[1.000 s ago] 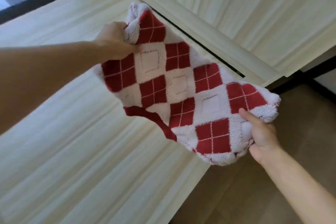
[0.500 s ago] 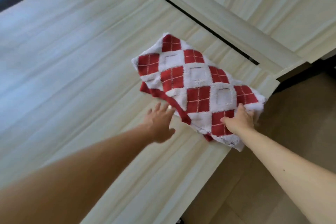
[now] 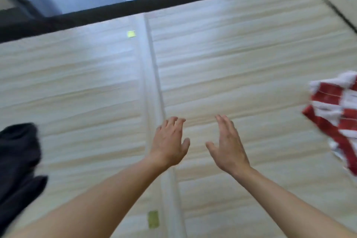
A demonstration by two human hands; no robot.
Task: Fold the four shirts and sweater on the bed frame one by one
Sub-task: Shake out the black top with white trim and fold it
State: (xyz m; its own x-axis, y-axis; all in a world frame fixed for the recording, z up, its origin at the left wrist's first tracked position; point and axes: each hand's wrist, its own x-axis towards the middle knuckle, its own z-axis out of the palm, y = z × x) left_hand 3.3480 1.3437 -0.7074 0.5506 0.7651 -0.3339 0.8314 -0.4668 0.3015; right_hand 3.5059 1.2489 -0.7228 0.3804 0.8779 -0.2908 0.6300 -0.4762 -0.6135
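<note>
The folded red-and-white diamond sweater (image 3: 337,114) lies on the pale wooden bed frame (image 3: 231,60) at the right edge of view, partly cut off. A dark crumpled garment (image 3: 18,162) sits at the left edge. My left hand (image 3: 169,142) and my right hand (image 3: 228,142) hover side by side over the middle of the frame, palms down, fingers relaxed and spread. Neither hand holds or touches any cloth. The view is motion-blurred.
A raised seam (image 3: 154,91) runs down the middle of the frame boards. Two small yellow-green stickers (image 3: 131,34) (image 3: 153,218) sit near it. A dark window sill (image 3: 135,8) borders the far edge, with glass beyond. The headboard gap (image 3: 332,6) shows at top right.
Both hands let go of the folded sweater after laying it on the frame and moved left to the middle. My view swung left, bringing a dark garment into sight.
</note>
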